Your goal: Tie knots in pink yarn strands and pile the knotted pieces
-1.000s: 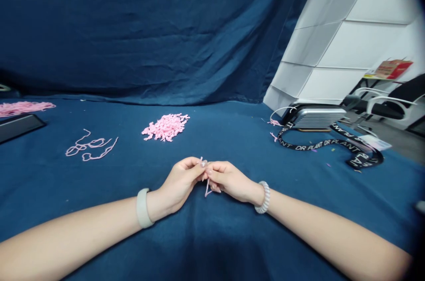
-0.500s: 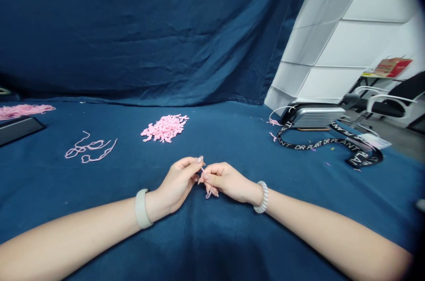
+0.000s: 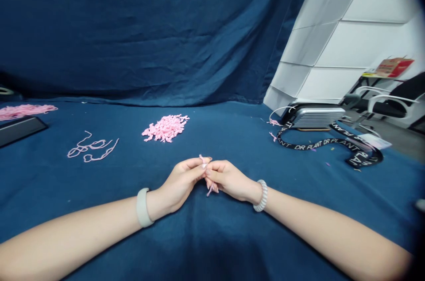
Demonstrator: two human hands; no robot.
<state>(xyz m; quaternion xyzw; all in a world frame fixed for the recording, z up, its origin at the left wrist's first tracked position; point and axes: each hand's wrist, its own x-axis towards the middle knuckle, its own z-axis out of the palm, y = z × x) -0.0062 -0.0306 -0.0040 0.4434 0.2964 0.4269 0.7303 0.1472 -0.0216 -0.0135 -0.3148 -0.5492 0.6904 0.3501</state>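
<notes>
My left hand (image 3: 181,183) and my right hand (image 3: 230,180) meet fingertip to fingertip low in the middle of the head view. Both pinch one short piece of pink yarn (image 3: 210,189). One bit of it pokes up above my left fingertips, and another hangs below my right fingers; the part between is hidden. Beyond my hands lies a heap of small pink yarn pieces (image 3: 166,128), which look knotted. Left of the heap, loose pale pink strands (image 3: 94,146) lie curled on the blue cloth (image 3: 133,174).
More pink yarn (image 3: 26,111) lies at the far left behind a dark flat object (image 3: 21,130). On the right stand a silver ribbed case (image 3: 318,117) and a black lettered strap (image 3: 312,144). A blue curtain (image 3: 149,33) hangs behind; a chair (image 3: 395,103) stands at far right.
My left fingertips have moved slightly right and closed against my right fingers. The yarn's upper end now sticks up above them, and the lower loop looks smaller.
</notes>
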